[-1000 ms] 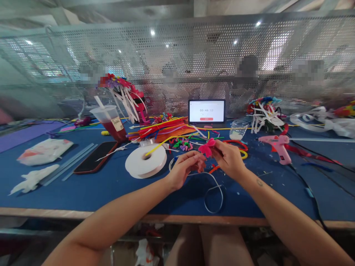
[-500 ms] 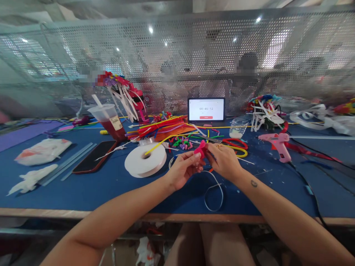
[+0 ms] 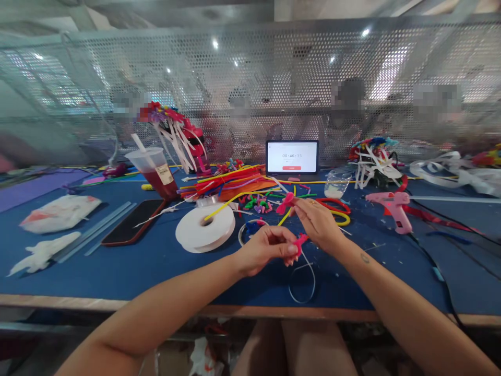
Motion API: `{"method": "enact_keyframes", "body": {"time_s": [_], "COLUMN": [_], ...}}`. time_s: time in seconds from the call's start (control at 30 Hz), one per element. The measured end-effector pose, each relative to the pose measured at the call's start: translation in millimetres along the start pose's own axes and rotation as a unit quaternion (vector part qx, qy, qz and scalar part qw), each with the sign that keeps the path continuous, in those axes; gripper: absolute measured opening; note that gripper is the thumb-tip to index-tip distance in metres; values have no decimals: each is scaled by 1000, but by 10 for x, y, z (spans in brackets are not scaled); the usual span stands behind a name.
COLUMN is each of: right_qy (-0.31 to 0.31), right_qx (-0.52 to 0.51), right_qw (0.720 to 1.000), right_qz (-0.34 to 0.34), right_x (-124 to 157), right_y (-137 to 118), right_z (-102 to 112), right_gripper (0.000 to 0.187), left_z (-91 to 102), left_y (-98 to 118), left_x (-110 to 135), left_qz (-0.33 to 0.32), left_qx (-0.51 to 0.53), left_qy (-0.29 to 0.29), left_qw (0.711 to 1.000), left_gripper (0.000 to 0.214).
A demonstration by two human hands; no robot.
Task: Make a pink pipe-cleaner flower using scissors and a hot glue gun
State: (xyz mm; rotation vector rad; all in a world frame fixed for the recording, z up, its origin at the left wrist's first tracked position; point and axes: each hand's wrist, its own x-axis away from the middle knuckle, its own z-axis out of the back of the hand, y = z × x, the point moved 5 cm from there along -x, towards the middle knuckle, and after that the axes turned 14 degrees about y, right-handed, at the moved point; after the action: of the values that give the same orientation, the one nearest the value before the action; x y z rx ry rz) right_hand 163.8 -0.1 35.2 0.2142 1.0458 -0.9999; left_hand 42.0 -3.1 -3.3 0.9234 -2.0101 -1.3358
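Note:
My right hand (image 3: 318, 224) pinches a small pink bow of fuzzy pipe cleaner (image 3: 286, 203) at its fingertips, above the blue table mat. Lower down, my left hand (image 3: 267, 250) holds a short pink pipe-cleaner piece (image 3: 300, 243) that sticks out past its fingers. The two hands are close but not touching. A thin white wire loop (image 3: 302, 284) lies on the mat beneath them and rises towards the pink piece. A white ribbon spool (image 3: 204, 227) sits left of my left hand.
Around the hands lie a pink glue gun (image 3: 396, 210), a phone (image 3: 133, 222), glue sticks (image 3: 97, 227), a pipe-cleaner bundle (image 3: 223, 183), a plastic cup (image 3: 154, 172) of red drink and a timer tablet (image 3: 291, 156). A perforated metal screen (image 3: 250, 68) stands behind, with several people beyond.
The pink bow was held between both hands; now my hands have drawn apart. The right hand keeps the bow higher, and the left hand has dropped lower with the separate pink piece.

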Motion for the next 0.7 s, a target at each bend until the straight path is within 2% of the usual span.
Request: {"method": "enact_keyframes", "body": {"time_s": [0.1, 0.17, 0.27, 0.37, 0.43, 0.53, 0.6, 0.7], "right_qy": [-74, -131, -181, -183, -151, -105, -133, -218], "right_qx": [89, 126, 145, 128, 104, 77, 57, 27], "right_qw": [993, 983, 972, 972, 980, 991, 986, 970], "right_qz": [33, 39, 38, 77, 80, -24, -86, -100], "right_x": [67, 141, 222, 193, 95, -74, -81, 160], "right_y": [92, 135, 149, 99, 104, 285, 452, 710], "right_z": [-205, -366, -533, -539, -411, -64, 182, 556], "right_gripper": [36, 45, 40, 23, 21, 27, 21, 26], "left_z": [-127, -164, -132, -45, 29, 149, 215, 285], "left_y": [20, 12, 3, 49, 103, 194, 240, 257], "left_x": [98, 136, 124, 53, -6, -83, -119, -163], "left_qz": [-22, -15, -10, -47, -77, -117, -136, -141], "left_qx": [-62, -85, -103, -109, -96, -58, -33, -17], "left_qy": [-80, -96, -66, -12, 33, 103, 131, 146], "left_qw": [995, 992, 992, 993, 992, 986, 982, 979], "left_gripper": [26, 25, 25, 24, 24, 26, 27, 27]}}
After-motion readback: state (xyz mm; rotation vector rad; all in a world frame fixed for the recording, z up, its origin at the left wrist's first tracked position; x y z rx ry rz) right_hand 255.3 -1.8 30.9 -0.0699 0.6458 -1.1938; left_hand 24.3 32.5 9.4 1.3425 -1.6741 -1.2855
